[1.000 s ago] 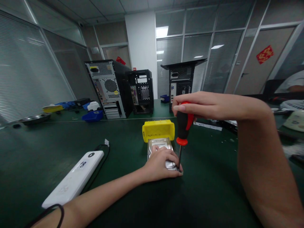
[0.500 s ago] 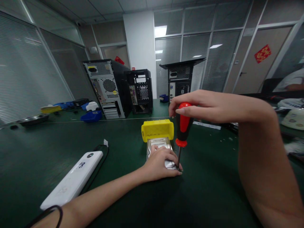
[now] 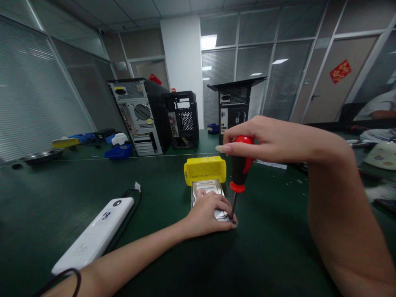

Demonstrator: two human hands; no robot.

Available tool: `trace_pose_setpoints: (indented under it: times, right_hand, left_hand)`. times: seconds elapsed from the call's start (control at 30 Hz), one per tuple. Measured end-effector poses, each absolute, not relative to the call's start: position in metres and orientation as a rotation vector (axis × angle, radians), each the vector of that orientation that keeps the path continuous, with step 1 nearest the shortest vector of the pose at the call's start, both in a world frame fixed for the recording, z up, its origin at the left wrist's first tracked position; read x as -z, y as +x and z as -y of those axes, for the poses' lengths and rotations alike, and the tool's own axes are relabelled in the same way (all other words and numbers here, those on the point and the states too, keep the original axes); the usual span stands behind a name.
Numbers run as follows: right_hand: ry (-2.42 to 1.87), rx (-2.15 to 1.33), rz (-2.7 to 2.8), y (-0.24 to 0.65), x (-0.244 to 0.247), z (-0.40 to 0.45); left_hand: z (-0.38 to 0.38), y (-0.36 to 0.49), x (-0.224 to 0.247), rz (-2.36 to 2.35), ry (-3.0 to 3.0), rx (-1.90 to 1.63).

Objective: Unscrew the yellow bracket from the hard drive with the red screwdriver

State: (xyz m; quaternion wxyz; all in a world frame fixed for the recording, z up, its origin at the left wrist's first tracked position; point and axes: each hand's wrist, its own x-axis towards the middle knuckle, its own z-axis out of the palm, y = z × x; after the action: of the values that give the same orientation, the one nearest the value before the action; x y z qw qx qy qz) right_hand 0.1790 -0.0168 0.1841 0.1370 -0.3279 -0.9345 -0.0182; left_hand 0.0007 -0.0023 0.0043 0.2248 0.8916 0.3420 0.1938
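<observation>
A silver hard drive [image 3: 208,186] lies flat on the dark green table, its label side up. My left hand [image 3: 210,212] grips its near end, thumb and fingertips closed round the near right corner. Above that corner stands a red and black screwdriver [image 3: 239,169], nearly upright, its tip down at the drive's corner between my left fingertips. My right hand [image 3: 256,138] is closed round the top of its handle. The exact spot under the tip is too small to make out. Touching or just behind the drive's far end is a yellow bin [image 3: 206,170] with small dark bits inside.
A white power bank-like box [image 3: 93,235] with a black cable lies at the left. Behind stand computer cases [image 3: 136,115], [image 3: 182,119] and a third case [image 3: 233,103]. A blue bin [image 3: 118,152] and metal dish [image 3: 41,155] are far left. A person's sleeve [image 3: 379,105] shows far right.
The screwdriver's handle has turned, showing more black, and leans slightly further right. My right thumb has slid leftward across it. My left hand and the hard drive stay in place.
</observation>
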Motion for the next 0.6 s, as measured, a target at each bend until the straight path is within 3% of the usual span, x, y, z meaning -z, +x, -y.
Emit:
trace_pose_setpoints:
  times: [0.6]
  right_hand:
    - [-0.735,-0.128,2.768,0.1782,-0.1865,0.0203]
  left_hand:
    - [0.0027,0.0014,-0.0065,-0.946,2.423,-0.524]
